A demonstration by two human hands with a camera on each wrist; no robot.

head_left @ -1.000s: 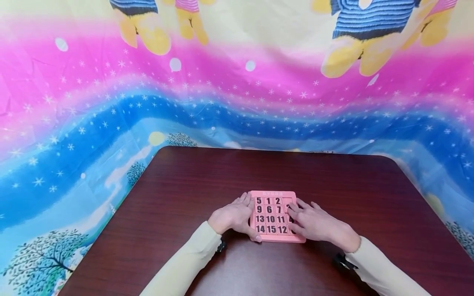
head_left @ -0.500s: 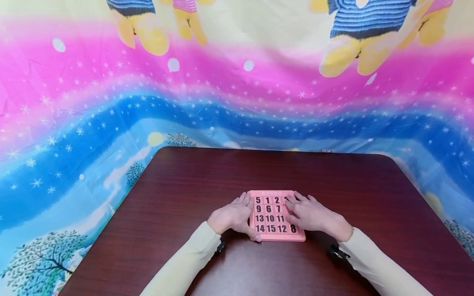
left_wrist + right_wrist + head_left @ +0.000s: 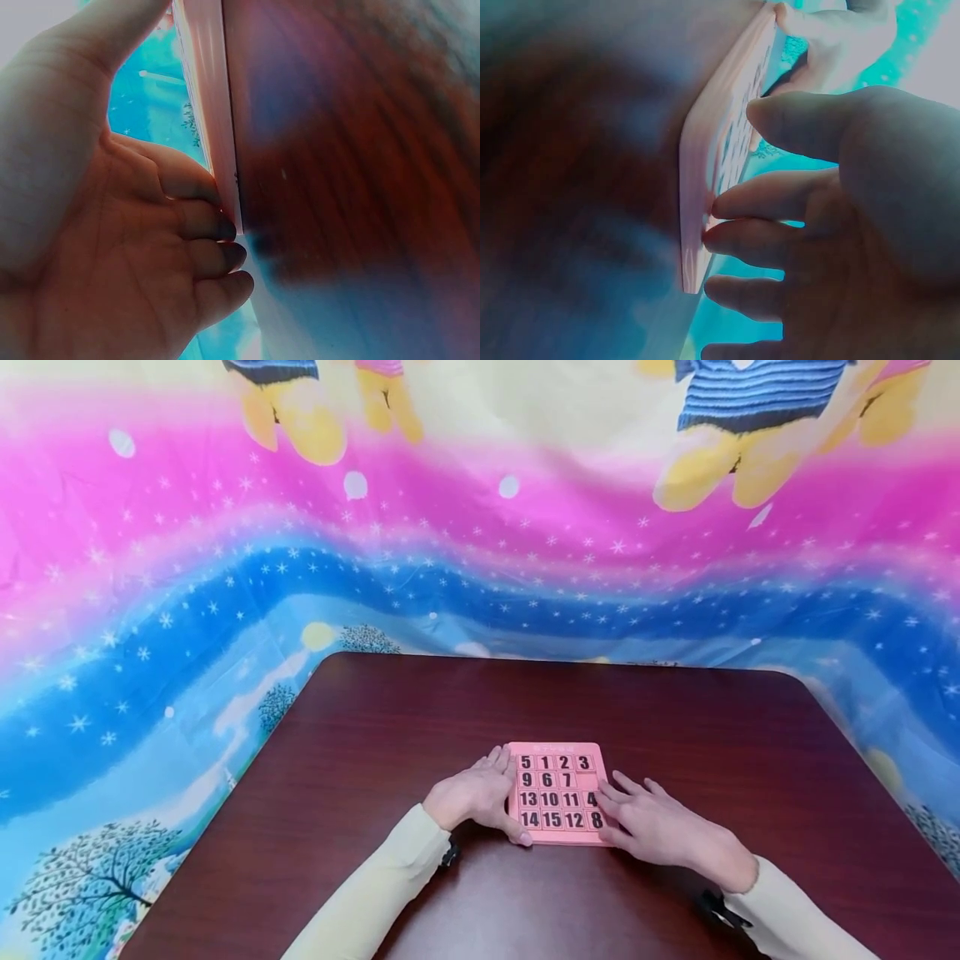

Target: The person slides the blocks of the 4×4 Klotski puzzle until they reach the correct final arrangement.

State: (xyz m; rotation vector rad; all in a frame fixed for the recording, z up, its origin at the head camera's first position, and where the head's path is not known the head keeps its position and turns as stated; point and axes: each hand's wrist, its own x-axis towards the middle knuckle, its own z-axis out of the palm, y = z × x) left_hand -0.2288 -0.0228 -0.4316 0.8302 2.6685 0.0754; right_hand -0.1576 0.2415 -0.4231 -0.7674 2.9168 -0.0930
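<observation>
A pink number sliding puzzle point(image 3: 557, 790) lies flat on the table. My left hand point(image 3: 478, 797) holds its left side, thumb at the near corner and fingers along the edge; in the left wrist view those fingertips meet the puzzle's side point(image 3: 214, 97). The 3 tile point(image 3: 584, 763) sits at the top right, with a vacant slot below it. My right hand point(image 3: 663, 828) has its fingers stretched out at the right edge, partly covering the 4 tile point(image 3: 591, 799). In the right wrist view, two fingertips reach the puzzle's rim point(image 3: 694, 240).
The dark reddish-brown table point(image 3: 420, 702) extends around the puzzle on all sides. Behind it hangs a colourful cloth point(image 3: 480, 552) with snowflakes, trees and cartoon figures. Dark straps point(image 3: 723, 910) sit at both wrists.
The 3 tile has slid up into the top right slot, leaving the space beneath it vacant. My right hand moved up with it, then drew back down and right. My left hand stays put.
</observation>
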